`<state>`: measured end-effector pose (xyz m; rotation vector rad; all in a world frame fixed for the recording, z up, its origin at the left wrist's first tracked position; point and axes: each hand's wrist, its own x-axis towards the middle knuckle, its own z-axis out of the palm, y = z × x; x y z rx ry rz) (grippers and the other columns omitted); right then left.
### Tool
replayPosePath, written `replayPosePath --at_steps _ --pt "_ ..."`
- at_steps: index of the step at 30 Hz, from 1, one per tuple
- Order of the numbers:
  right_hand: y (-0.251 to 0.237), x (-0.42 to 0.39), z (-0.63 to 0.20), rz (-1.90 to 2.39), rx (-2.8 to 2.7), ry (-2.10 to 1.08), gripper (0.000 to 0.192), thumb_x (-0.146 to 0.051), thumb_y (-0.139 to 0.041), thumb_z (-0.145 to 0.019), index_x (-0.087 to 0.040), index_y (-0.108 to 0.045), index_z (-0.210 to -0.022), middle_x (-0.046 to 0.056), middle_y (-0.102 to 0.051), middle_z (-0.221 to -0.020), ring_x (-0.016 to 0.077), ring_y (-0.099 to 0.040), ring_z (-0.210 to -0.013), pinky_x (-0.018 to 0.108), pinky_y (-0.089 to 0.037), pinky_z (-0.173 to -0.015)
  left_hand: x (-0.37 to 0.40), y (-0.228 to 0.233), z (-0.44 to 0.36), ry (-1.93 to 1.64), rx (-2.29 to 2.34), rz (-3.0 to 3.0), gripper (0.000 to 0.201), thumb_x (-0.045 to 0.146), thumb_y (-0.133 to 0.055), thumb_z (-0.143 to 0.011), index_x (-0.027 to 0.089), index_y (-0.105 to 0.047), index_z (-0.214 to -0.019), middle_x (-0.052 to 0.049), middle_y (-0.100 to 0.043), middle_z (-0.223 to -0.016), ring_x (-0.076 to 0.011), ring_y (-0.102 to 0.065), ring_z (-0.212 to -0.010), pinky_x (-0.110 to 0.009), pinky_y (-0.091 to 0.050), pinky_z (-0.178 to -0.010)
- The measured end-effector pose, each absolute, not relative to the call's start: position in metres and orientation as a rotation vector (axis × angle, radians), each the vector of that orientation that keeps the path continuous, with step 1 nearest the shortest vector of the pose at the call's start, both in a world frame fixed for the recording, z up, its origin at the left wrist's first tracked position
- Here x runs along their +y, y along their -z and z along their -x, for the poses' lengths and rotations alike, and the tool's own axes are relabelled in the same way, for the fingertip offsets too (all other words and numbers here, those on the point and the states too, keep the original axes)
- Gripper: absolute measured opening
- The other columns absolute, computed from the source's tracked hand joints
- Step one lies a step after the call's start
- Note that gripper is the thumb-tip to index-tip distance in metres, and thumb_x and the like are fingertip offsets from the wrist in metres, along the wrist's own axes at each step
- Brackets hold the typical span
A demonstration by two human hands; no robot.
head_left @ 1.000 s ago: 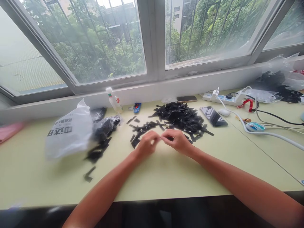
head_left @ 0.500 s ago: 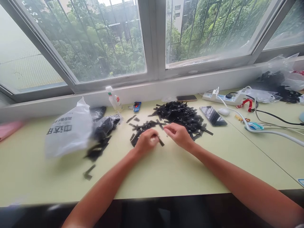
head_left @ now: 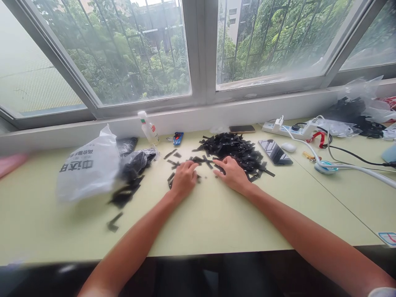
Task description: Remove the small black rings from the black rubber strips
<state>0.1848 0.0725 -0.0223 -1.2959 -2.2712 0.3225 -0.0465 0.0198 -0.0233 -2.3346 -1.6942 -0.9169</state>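
My left hand (head_left: 184,178) rests over the smaller spread of black strips (head_left: 170,180), fingers bent down and thumb apart from them. It covers most of that spread, so whatever lies beneath is hidden. At the left edge of the larger heap of black strips (head_left: 236,148) is my right hand (head_left: 232,174). Its index finger and thumb are spread, and nothing shows between them. The index fingertip is close to a few loose strips (head_left: 208,161) linking both piles. Tiny dark bits (head_left: 216,177) lie on the table between the hands.
Left stand a white printed plastic bag (head_left: 89,169), a black bag (head_left: 136,163) and more strips (head_left: 125,196). A clear bottle (head_left: 149,130) is behind. To the right lie a phone (head_left: 275,151), a white mouse (head_left: 288,147), a power strip (head_left: 289,130) and cables (head_left: 355,167).
The black strip that stuck out from my left hand no longer shows there. That hand has turned palm-down onto the smaller pile. My right thumb and index finger have spread apart.
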Motion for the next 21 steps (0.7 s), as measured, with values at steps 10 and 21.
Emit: replayPosePath --at_steps 10,21 --pt "0.025 0.079 -0.185 1.18 -2.233 -0.404 0.023 -0.035 -0.055 -0.096 -0.026 -0.073 -0.106 0.006 -0.061 -0.097 0.0218 -0.058 -0.097 0.031 -0.049 -0.074 0.011 0.017 0.031 0.774 -1.453 2.611 0.024 0.017 -0.049 -0.096 0.023 -0.067 -0.111 -0.008 -0.067 -0.116 -0.0248 -0.055 -0.118 -0.044 -0.04 -0.1" --pt "0.022 0.091 -0.2 1.454 -2.127 -0.343 0.016 -0.029 -0.059 -0.091 -0.023 -0.073 -0.089 0.007 -0.068 -0.093 0.023 -0.061 -0.094 0.032 -0.046 -0.069 0.0 0.01 0.02 0.794 -1.315 2.674 0.021 0.025 -0.052 -0.096 0.02 -0.066 -0.111 -0.009 -0.069 -0.096 -0.0239 -0.06 -0.094 -0.041 -0.047 -0.085"
